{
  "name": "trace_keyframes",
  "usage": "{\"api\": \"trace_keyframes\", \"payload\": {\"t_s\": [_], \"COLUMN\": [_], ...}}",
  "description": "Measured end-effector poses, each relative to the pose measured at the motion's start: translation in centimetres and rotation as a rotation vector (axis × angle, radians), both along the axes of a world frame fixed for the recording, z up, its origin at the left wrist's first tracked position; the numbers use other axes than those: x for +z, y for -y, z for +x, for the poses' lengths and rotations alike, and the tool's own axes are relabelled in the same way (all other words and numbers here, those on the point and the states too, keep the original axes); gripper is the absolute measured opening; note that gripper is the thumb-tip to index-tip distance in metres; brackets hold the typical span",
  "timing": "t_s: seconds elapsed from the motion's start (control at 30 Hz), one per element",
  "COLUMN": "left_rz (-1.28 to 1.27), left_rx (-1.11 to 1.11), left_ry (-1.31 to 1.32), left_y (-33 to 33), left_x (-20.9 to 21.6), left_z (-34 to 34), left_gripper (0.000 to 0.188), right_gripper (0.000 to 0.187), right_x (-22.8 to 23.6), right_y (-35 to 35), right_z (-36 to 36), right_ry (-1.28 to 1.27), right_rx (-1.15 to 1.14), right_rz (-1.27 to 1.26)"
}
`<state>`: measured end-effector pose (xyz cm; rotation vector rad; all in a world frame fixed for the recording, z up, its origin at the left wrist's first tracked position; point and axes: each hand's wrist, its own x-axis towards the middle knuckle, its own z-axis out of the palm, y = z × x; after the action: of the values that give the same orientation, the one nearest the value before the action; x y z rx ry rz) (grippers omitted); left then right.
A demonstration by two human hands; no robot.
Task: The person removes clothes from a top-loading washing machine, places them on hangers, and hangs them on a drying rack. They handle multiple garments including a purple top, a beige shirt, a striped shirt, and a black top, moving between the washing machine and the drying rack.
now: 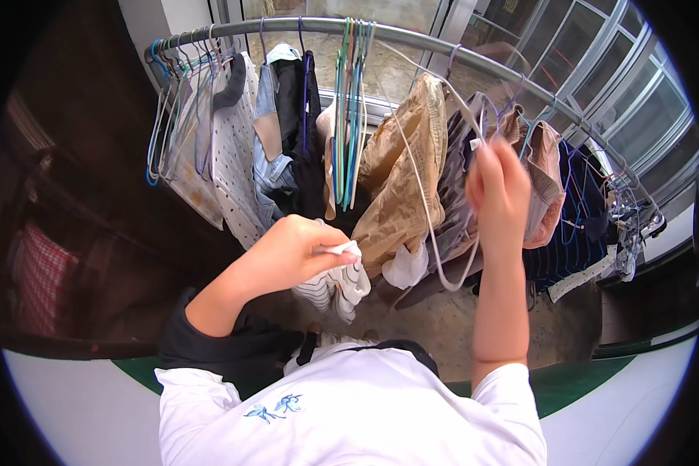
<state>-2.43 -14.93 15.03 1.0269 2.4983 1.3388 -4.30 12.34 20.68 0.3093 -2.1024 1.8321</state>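
Note:
My left hand point(299, 252) is closed on a white garment with dark stripes point(334, 291), pinching its white edge while the rest hangs below. Dark cloth point(202, 342) lies about my left forearm near the elbow. Out to the right and higher, my right hand point(499, 182) grips a white hanger point(427, 194) near its neck. No garment is on that hanger, which is turned on its side in front of the hanging clothes. The fingers of my right hand are slightly blurred.
A curved-looking metal rail point(419, 35) runs across the far side. From it hang bare hangers point(349, 116), a dotted white garment point(237, 147), a denim piece point(268, 124), tan trousers point(404, 155) and a dark striped garment point(571, 225). A red checked cloth point(46, 279) is at far left.

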Motion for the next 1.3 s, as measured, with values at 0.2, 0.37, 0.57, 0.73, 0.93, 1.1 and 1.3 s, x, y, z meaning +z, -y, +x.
{"api": "trace_keyframes", "payload": {"t_s": [0.2,0.37,0.57,0.73,0.93,1.1,1.3], "left_rz": [0.047,0.066,0.044,0.006,0.063,-0.003,-0.085], "left_rx": [0.039,0.084,0.021,-0.009,0.013,-0.115,-0.195], "left_ry": [0.209,0.251,0.108,0.048,0.003,-0.081,-0.26], "left_y": [-2.6,-4.0,-4.4,-4.9,-4.9,-5.0,-8.6], "left_x": [1.1,1.7,1.5,1.9,2.1,2.4,1.9], "left_z": [0.0,1.1,2.4,3.8,5.3,6.0,6.9], "left_gripper": [0.026,0.021,0.015,0.023,0.021,0.028,0.028], "right_gripper": [0.047,0.052,0.019,0.008,0.012,0.014,0.014], "right_x": [-5.0,-7.0,-8.1,-7.9,-7.3,-7.3,-9.4], "right_y": [-4.5,-10.7,-15.5,-17.0,-15.5,-13.8,-4.7], "right_z": [7.8,11.6,15.6,16.0,14.9,14.0,13.8], "right_ry": [0.212,-0.108,-0.04,-0.091,-0.129,-0.151,0.051], "right_rx": [0.172,-0.138,-0.33,-0.165,-0.1,-0.029,0.2], "right_rz": [-0.237,-0.175,0.07,0.047,0.15,0.153,0.157]}}
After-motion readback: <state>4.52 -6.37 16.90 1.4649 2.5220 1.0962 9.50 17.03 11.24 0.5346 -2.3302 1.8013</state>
